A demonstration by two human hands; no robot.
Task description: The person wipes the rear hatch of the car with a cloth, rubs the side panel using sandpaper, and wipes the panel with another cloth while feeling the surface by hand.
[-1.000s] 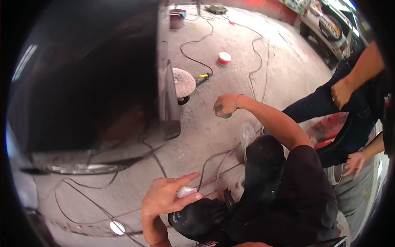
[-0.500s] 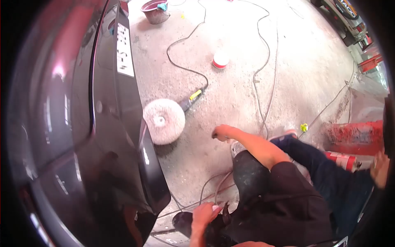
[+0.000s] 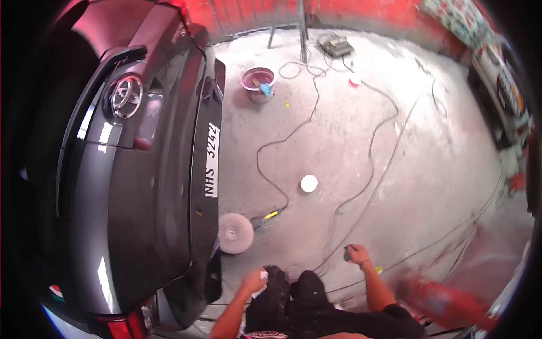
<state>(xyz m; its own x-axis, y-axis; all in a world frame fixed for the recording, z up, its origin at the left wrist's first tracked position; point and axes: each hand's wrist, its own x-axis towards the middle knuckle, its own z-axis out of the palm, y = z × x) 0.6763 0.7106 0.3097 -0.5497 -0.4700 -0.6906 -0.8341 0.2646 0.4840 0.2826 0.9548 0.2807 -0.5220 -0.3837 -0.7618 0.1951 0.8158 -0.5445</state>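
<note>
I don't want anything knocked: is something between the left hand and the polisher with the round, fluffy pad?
Nothing visible; only floor shows between the left hand and the polisher. The car's dark rear sits right beside the pad, though, and that hand holds something white.

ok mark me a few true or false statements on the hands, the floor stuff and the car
1. The left hand holds a small white thing. True.
2. The right hand is empty. False: its fingers are closed around a small dark thing.
3. The polisher is on the floor beside the rear of the car. True.
4. The blue cloth lies flat on the car. False: the blue cloth is at the rim of the bucket.
5. The number plate reads NHS 3242. True.
</note>
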